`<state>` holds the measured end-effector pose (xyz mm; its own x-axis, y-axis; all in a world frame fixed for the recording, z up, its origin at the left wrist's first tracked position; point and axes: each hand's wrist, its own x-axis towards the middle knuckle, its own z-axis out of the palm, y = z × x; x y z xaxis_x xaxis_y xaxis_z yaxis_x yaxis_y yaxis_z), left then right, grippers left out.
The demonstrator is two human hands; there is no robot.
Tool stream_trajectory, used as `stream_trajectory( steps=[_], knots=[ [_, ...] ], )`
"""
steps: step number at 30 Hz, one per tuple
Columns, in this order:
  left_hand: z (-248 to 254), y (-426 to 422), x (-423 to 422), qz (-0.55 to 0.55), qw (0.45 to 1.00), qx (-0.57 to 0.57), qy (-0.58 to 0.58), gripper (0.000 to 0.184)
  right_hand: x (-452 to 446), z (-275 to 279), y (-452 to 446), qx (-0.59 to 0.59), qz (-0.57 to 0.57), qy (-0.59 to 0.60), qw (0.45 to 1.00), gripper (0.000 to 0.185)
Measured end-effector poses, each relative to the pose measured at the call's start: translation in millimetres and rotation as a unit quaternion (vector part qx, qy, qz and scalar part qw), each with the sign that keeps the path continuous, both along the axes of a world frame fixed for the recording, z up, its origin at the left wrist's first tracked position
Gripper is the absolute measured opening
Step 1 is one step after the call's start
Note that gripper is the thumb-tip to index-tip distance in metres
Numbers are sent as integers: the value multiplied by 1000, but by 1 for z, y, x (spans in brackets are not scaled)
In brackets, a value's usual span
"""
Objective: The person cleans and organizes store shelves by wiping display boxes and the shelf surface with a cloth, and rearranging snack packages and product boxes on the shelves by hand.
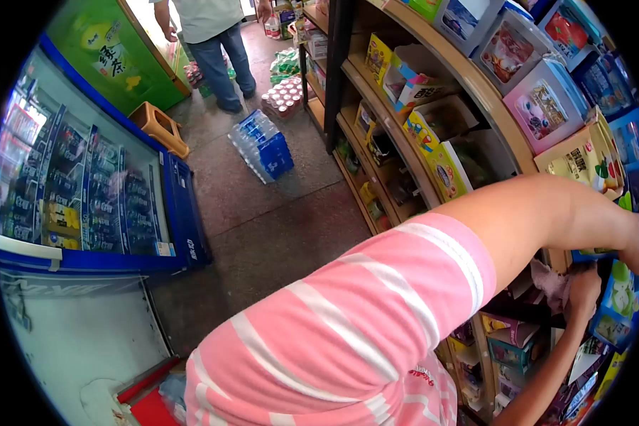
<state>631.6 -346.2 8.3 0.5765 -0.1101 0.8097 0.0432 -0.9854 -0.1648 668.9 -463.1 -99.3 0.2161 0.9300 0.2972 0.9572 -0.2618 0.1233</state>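
My left arm, in a pink sleeve with white stripes, reaches across to the shelf at the right. My left hand (pixel 630 245) is at the far right edge of the view, among the packaged goods; most of its fingers are cut off or hidden. Just below it, my right hand (pixel 583 290) is closed on a greyish-pink cloth (pixel 552 285), held against the shelf. A gold pouch (pixel 579 162) stands on the shelf above my left forearm. Beside my right hand lies a blue and green package (pixel 621 295).
Shelves (pixel 468 78) with boxes and bags curve along the right. A blue-framed drinks fridge (pixel 184 206) stands at the left, near a brown stool (pixel 160 128). On the floor (pixel 255 234) sits a bottled-water pack (pixel 263 145). Farther back stands a person (pixel 224 53) in jeans.
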Motion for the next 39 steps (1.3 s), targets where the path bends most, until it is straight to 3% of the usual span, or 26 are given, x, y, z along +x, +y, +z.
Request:
stream_trajectory(
  steps=[2,4,7,8,9,11,12,15,16,17,18,19,20,23,24,29,33,35,36,37,39],
  knots=[
    [1,-3,-12,2,999,-18,48,33,-10,-13,-14,34,-28,-33,998,25],
    [0,14,-15,4,996,93,-9,32,-45,-9,-28,96,-34,-99,990,25],
    [6,4,-39,40,984,175,7,29,-88,-4,-50,126,-42,-95,987,24],
    [14,-13,-47,37,975,218,7,28,-72,-18,-58,193,65,-99,974,23],
    [11,-18,-81,73,960,267,34,26,-71,-14,-61,164,46,-88,981,23],
    [13,-32,-91,76,966,245,14,25,-78,-23,-83,226,127,-2,966,25],
    [12,-36,-92,75,976,206,-8,23,-76,-22,-87,208,116,23,971,27],
    [5,-47,-85,102,981,162,-17,19,-63,-24,-82,260,189,19,947,27],
    [8,-60,-101,138,974,181,19,17,-65,-22,-77,255,180,34,950,29],
    [3,-46,-73,89,972,193,-99,15,-71,-18,-75,266,205,39,941,31],
    [10,-66,-102,126,966,227,-20,13,-73,-17,-69,280,212,62,934,31],
    [11,-64,-101,171,953,249,-29,12,-81,-11,-66,275,198,64,939,35],
    [10,-65,-111,135,964,220,-57,15,-90,-5,-65,264,194,95,940,37],
    [16,-75,-128,110,964,226,-83,14,-90,-7,-35,222,360,247,872,34],
    [23,-81,-141,16,964,242,-109,3,-99,-9,-30,227,352,245,875,32],
    [12,-101,-148,65,970,229,-53,10,-100,-20,-54,257,331,254,872,26],
    [18,-124,-155,29,969,228,-87,13,-61,0,-115,272,279,302,870,29],
    [21,-131,-158,46,946,320,-33,9,-45,17,-140,282,217,351,866,46],
    [13,-129,-152,1,942,334,-37,22,-38,22,-151,300,203,381,851,56],
    [7,-137,-151,19,940,340,-7,17,-34,28,-158,318,190,408,834,68],
    [-14,-131,-135,-14,948,318,-11,13,-32,44,-166,302,233,550,743,85]
  ],
)
